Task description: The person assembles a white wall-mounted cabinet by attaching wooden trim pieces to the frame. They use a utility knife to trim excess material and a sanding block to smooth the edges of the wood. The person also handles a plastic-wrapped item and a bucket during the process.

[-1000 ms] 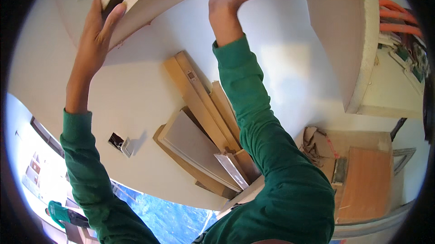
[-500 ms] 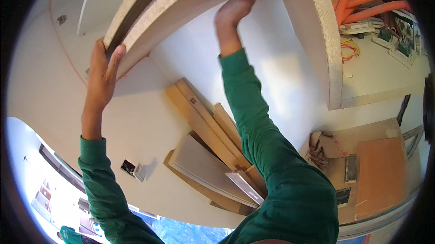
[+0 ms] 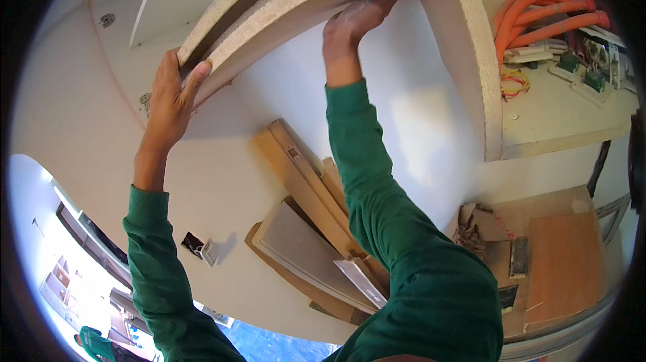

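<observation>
My left hand [image 3: 173, 97] is closed around the left end of a pale, rough-edged shelf board [image 3: 296, 7], its thumb lying on the front edge. Beneath the same board, my right hand [image 3: 354, 23] reaches up to the underside near the corner with an upright panel [image 3: 474, 46]. Its fingers are bent around a dark, thin thing pressed against the board. Most of that thing is hidden by the hand, so its kind does not show. Long green sleeves cover both my forearms.
Wooden boards [image 3: 306, 180] and a grey panel [image 3: 303, 247] lean against the wall, by an open socket box [image 3: 198, 249]. Orange hoses [image 3: 538, 19] and electrical parts lie on a right-hand shelf [image 3: 558, 116]. Another person [image 3: 94, 343] in green is at lower left.
The whole view has shifted a little, with the shelf lower and further right in it. My right hand has slid slightly towards the corner. My left hand keeps its hold on the board.
</observation>
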The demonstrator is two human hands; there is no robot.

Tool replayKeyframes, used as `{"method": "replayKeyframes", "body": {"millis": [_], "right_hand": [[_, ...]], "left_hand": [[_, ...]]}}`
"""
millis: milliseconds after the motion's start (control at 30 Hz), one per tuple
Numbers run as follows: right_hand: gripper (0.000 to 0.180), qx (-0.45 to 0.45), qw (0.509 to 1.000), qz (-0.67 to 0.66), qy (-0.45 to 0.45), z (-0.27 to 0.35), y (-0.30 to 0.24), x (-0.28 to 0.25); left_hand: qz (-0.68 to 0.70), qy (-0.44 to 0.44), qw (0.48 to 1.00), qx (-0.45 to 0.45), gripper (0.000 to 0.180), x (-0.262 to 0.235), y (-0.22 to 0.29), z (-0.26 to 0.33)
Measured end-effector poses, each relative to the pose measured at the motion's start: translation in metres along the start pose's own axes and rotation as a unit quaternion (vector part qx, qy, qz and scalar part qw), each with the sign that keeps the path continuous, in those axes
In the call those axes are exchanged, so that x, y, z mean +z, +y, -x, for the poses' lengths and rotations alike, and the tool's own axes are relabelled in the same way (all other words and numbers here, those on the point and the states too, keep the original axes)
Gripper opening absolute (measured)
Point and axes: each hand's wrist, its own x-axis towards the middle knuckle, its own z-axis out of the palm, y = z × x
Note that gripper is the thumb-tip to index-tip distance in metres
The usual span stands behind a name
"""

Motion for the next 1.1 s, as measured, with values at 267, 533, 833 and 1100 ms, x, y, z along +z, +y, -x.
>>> {"method": "replayKeyframes", "body": {"millis": [267, 533, 833, 1100], "right_hand": [[0.073, -0.262, 0.925, 0.245, -0.128, 0.038, -0.026, 0.024], [0.071, -0.373, 0.838, 0.354, -0.183, 0.038, -0.019, 0.020], [0.068, -0.408, 0.762, 0.440, -0.243, 0.021, -0.020, -0.014], [0.060, -0.384, 0.803, 0.386, -0.242, 0.039, -0.026, -0.009]], "left_hand": [[0.008, 0.011, 1.000, -0.001, 0.057, 0.002, 0.006, 0.001], [-0.005, 0.032, 0.999, -0.012, 0.056, 0.006, -0.001, 0.006], [0.011, 0.070, 0.997, -0.003, 0.057, 0.013, 0.001, 0.006], [0.022, 0.096, 0.995, -0.005, 0.055, 0.014, -0.002, 0.009]]}}
